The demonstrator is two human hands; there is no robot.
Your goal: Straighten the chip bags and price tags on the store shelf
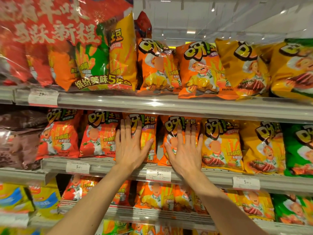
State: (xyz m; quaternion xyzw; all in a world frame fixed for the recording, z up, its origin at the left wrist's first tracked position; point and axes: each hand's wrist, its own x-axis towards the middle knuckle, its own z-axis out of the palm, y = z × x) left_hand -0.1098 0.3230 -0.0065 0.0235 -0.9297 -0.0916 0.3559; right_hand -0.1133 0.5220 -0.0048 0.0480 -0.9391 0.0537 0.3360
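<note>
Hands flat, you press two orange chip bags on the middle shelf (pixel 194 173). Your left hand (pixel 131 148), fingers spread wide, lies on one orange bag (pixel 149 133); your right hand (pixel 185 153), equally splayed and gripping nothing, lies on the neighbouring orange bag (pixel 171 126). Both glossy bags stand upright above that shelf's white price tag (pixel 158 175), between red bags (pixel 100 133) and yellow ones (pixel 221 143).

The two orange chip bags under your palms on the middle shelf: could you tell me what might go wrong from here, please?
1. Both hands, left hand and right hand, lie flat and open on the orange bags; hard pressure could crush the chips.
2. Pushing them back may tip the neighbouring red bag or yellow bag.
3. The right forearm crosses the shelf edge beside the price tag and could knock it askew.
</note>
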